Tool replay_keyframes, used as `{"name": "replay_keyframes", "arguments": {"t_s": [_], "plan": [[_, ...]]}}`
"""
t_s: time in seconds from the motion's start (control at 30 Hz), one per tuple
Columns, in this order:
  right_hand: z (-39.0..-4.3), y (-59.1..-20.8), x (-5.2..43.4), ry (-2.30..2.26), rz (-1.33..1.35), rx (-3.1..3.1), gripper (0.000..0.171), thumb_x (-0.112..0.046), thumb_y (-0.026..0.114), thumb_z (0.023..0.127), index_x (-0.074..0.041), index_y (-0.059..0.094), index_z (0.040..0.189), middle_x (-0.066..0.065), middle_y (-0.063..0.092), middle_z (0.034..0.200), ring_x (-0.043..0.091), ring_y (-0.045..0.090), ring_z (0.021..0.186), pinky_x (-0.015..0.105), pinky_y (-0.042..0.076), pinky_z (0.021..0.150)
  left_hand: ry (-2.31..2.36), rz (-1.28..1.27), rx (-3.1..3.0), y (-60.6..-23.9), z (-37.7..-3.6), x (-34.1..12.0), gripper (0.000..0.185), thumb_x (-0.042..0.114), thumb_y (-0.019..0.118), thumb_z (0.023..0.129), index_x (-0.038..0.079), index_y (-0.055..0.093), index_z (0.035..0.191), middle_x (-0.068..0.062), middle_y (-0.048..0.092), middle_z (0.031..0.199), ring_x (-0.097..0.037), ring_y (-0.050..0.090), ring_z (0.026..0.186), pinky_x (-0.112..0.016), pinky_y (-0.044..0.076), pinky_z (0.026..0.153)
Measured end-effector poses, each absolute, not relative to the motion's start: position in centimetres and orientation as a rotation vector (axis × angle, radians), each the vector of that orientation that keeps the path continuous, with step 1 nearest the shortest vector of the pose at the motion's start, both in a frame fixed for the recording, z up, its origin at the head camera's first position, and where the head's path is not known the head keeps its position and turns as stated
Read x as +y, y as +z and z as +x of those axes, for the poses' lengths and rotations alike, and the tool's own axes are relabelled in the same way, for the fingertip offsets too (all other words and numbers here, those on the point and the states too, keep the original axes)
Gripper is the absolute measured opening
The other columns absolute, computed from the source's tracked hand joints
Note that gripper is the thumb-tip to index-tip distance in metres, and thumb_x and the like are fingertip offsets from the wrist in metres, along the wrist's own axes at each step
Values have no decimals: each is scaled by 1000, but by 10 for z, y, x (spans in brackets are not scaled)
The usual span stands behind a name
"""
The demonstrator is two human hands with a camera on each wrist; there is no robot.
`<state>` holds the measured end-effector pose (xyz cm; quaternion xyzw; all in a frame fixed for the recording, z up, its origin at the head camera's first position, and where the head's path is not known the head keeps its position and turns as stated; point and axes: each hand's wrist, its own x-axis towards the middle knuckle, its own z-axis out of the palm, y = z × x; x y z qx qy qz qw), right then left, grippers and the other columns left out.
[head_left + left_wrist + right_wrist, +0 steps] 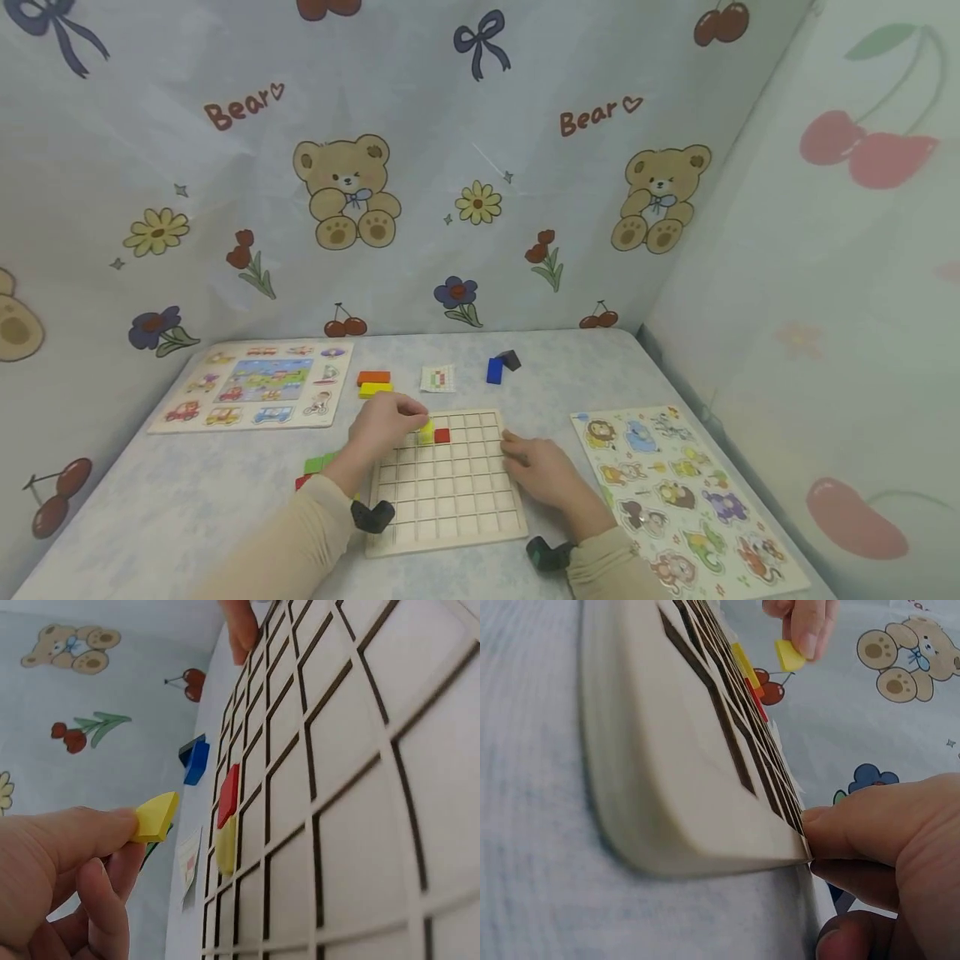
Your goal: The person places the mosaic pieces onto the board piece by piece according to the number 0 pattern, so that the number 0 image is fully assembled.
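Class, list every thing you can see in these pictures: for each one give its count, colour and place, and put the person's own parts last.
grid board: one, pale wood, centre of table, many square cells
yellow block in board: one, top row, beside the red one
red block in board: one, right of the yellow one
held yellow block: one, pinched in left fingertips above the board
orange and yellow bars: two, stacked, behind the board
pattern card: one, white, behind the board
blue block: one, with a dark block beside it
green pieces: left of board, partly hidden
vehicle puzzle: one, far left
animal puzzle: one, right
left hand: holds yellow block
right hand: rests on board's right edge
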<state>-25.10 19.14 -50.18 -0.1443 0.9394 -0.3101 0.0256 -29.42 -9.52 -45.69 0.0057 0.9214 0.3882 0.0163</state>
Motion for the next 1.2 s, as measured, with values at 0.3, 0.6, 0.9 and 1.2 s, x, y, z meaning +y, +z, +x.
{"name": "replay_keyframes", "arguments": {"t_s": [0.3,0.6,0.9,1.2], "plan": [[-251,-502,189,-963,-414,2898,40,-26,62,102,-10,65,138,1,53,154,31,49,143,52,40,115,1133,197,2868,-475,-310,-56,3,33,80,89,30,79,90,13,73,88,-10,63,80,-33,48,67],[-251,-503,190,-959,-435,2896,39,-24,63,101,-9,66,137,2,53,153,32,50,142,52,40,114,1058,263,2891,-485,-310,-51,4,33,79,90,30,78,88,14,72,85,-10,62,77,-32,47,66],[-249,-502,191,-947,-463,2915,39,-22,63,101,-7,66,137,4,55,152,32,52,141,52,41,114,993,289,2888,-482,-310,-49,4,31,80,90,27,80,89,13,72,88,-10,62,80,-33,48,69],[-250,-500,190,-951,-462,2911,39,-23,63,101,-7,66,136,4,54,152,32,52,141,52,41,114,936,308,2890,-479,-306,-48,4,30,78,91,29,81,94,13,73,93,-10,64,86,-36,50,73]]}}
